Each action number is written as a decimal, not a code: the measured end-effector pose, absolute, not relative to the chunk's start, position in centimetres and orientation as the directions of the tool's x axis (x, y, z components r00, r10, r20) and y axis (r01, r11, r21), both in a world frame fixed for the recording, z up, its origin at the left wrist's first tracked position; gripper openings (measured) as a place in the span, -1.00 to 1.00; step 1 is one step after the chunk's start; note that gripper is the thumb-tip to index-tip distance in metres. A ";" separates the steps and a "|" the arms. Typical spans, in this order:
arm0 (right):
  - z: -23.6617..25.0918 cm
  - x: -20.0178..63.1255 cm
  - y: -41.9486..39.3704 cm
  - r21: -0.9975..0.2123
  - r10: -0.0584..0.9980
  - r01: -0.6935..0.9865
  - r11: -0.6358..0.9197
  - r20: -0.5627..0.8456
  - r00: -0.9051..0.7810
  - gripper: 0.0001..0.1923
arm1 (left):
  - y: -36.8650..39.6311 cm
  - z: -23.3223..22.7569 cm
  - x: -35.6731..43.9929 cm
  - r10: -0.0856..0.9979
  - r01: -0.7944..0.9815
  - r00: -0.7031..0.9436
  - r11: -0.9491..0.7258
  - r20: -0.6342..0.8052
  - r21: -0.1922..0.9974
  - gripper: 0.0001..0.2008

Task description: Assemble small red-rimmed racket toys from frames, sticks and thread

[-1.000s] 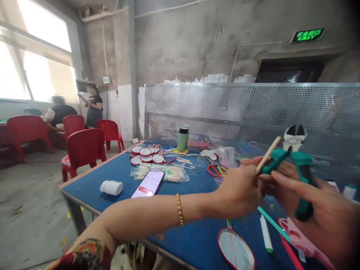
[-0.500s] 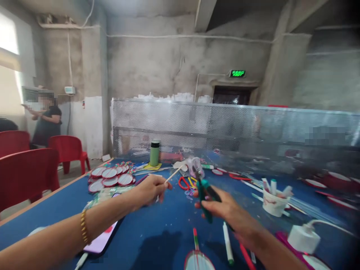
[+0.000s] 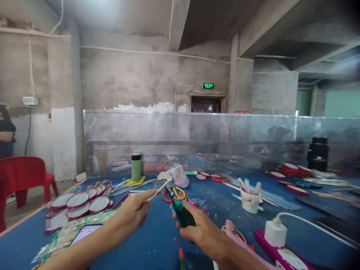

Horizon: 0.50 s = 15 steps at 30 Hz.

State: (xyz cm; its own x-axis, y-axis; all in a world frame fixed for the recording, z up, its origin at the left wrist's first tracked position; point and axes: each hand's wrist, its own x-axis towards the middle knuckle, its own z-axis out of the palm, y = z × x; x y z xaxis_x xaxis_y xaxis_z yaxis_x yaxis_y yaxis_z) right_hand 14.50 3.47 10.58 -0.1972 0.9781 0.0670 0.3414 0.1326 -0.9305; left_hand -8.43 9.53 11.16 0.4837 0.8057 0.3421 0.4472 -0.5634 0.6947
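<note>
Pinching a thin wooden stick (image 3: pixel 158 190) between its fingertips, the left hand (image 3: pixel 135 212) lifts it above the near middle of the blue table (image 3: pixel 157 240). Just right, the right hand (image 3: pixel 201 230) is clenched around teal-handled pliers (image 3: pixel 178 208), their tip near the stick. Scissors (image 3: pixel 176 194) lie beyond; round red-rimmed discs (image 3: pixel 81 200) sit far left.

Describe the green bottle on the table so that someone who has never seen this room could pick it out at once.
Start at the perforated metal screen that runs along the back of the blue table. Near its left end, just in front of it, the green bottle stands upright beside a yellow sheet. It is the only tall green cylinder with a dark cap there; the red-rimmed discs nearby lie flat.
</note>
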 end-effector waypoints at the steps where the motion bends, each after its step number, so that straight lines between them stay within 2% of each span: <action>1: 10.5 14.5 3.3 -0.931 0.978 0.342 0.129 0.062 -0.199 -0.42 | 9.2 11.2 -8.3 0.805 0.458 0.483 -0.567 0.344 0.684 -0.48; 8: 9.8 14.9 3.1 -0.920 0.977 0.373 0.120 0.043 -0.209 -0.42 | 8.5 11.4 -7.9 0.796 0.522 0.512 -0.587 0.323 0.619 -0.57; 15: 9.3 14.9 3.3 -0.915 0.976 0.386 0.113 0.030 -0.216 -0.54 | 8.2 10.8 -7.7 0.796 0.574 0.545 -0.583 0.263 0.575 -0.60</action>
